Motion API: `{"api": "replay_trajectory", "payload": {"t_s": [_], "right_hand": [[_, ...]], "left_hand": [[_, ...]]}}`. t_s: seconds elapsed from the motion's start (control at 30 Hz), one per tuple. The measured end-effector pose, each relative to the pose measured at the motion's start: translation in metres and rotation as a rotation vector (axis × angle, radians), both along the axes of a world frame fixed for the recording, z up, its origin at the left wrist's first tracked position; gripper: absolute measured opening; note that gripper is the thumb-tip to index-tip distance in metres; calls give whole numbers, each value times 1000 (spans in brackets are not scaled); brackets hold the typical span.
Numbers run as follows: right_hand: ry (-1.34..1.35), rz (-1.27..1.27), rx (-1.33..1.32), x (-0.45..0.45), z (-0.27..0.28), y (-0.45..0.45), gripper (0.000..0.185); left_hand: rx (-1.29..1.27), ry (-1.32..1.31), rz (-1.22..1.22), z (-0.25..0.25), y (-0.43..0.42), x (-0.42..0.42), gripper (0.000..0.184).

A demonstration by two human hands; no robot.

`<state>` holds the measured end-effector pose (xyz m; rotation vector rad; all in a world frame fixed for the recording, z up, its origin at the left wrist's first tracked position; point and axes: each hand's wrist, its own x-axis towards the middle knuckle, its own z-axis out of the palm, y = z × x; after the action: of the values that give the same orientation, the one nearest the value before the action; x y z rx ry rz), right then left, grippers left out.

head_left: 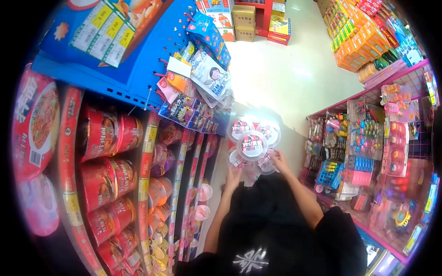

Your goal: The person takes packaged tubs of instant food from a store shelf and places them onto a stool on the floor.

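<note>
Several instant wide-noodle tubs with round clear lids are bunched together in front of my body. One tub (pixel 252 145) sits in the middle, on top of the others. My left hand (pixel 233 176) grips the cluster from below left, at the lower-left tub (pixel 237 159). On the other side, my right hand (pixel 279 162) is closed around the edge of the lower-right tub (pixel 264 161). Two more lids show behind, one of them the upper-left tub (pixel 240 127). What lies beneath the tubs is mostly hidden.
On the left, shelves hold red noodle buckets (pixel 105 181); snack bags (pixel 209 76) hang from a blue rack end (pixel 133 87). A pink wire rack (pixel 368 99) with toys stands at right. Cartons (pixel 244 23) are stacked beyond the pale aisle floor (pixel 281 60).
</note>
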<state>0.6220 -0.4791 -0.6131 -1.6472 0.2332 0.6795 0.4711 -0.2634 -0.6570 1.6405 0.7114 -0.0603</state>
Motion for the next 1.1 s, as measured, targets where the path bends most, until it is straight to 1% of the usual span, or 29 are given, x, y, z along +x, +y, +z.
{"api": "replay_trajectory", "payload": {"t_s": [0.07, 0.17, 0.27, 0.37, 0.4, 0.47, 0.5, 0.53, 0.57, 0.63, 0.67, 0.7, 0.77, 0.83, 0.87, 0.9, 0.93, 1.0, 1.03, 1.07, 1.1], "right_hand": [[62, 48, -13, -7, 0, -19, 43], [70, 274, -137, -21, -23, -53, 36], [10, 570, -171, -44, -40, -83, 35], [408, 475, 5, -70, -75, -102, 37], [440, 486, 37, -72, -77, -106, 37], [502, 511, 101, -72, -75, -106, 38], [546, 523, 120, -72, -79, -105, 38], [590, 533, 138, -73, -83, -103, 38], [633, 541, 155, -72, -87, -103, 37], [686, 530, 107, -69, -64, -98, 38], [709, 528, 85, -65, -51, -93, 38], [681, 504, 83, -64, -56, -92, 38], [629, 454, 82, -72, -94, -100, 38], [545, 457, 19, -86, -171, -120, 38], [504, 458, -15, -88, -192, -126, 37], [302, 552, -54, -88, -172, -129, 38], [97, 641, -92, -90, -133, -134, 38], [-83, 675, -193, -96, -128, -143, 38], [-58, 624, -255, -104, -161, -155, 38], [-35, 573, -317, -108, -180, -161, 38], [18, 452, -359, -107, -164, -155, 38]], "left_hand": [[-15, 200, -165, -4, 7, -24, 55], [150, 205, -300, 35, 11, -44, 51], [6, 191, -354, 21, 25, -75, 49], [161, 213, -426, 44, 24, -91, 40], [239, 25, -460, 28, 25, -103, 37], [369, 71, -409, -3, 20, -118, 38], [433, 95, -382, -4, 17, -115, 38], [370, 188, -356, -4, 14, -115, 42], [367, 219, -396, -5, 16, -113, 43], [359, 279, -470, -11, 19, -110, 45], [272, 320, -471, -16, 22, -106, 48], [310, 311, -451, -22, 23, -111, 53], [200, 258, -395, -66, 30, -125, 55], [185, 263, -379, -41, 25, -123, 58], [169, 254, -360, -31, 22, -122, 58], [154, 245, -340, -23, 20, -122, 59], [175, 236, -333, -17, 18, -121, 61], [76, 254, -236, -22, 15, -125, 60], [26, 263, -186, -24, 14, -127, 60], [12, 272, -161, -24, 14, -128, 59], [-3, 281, -135, -21, 14, -128, 58]]}}
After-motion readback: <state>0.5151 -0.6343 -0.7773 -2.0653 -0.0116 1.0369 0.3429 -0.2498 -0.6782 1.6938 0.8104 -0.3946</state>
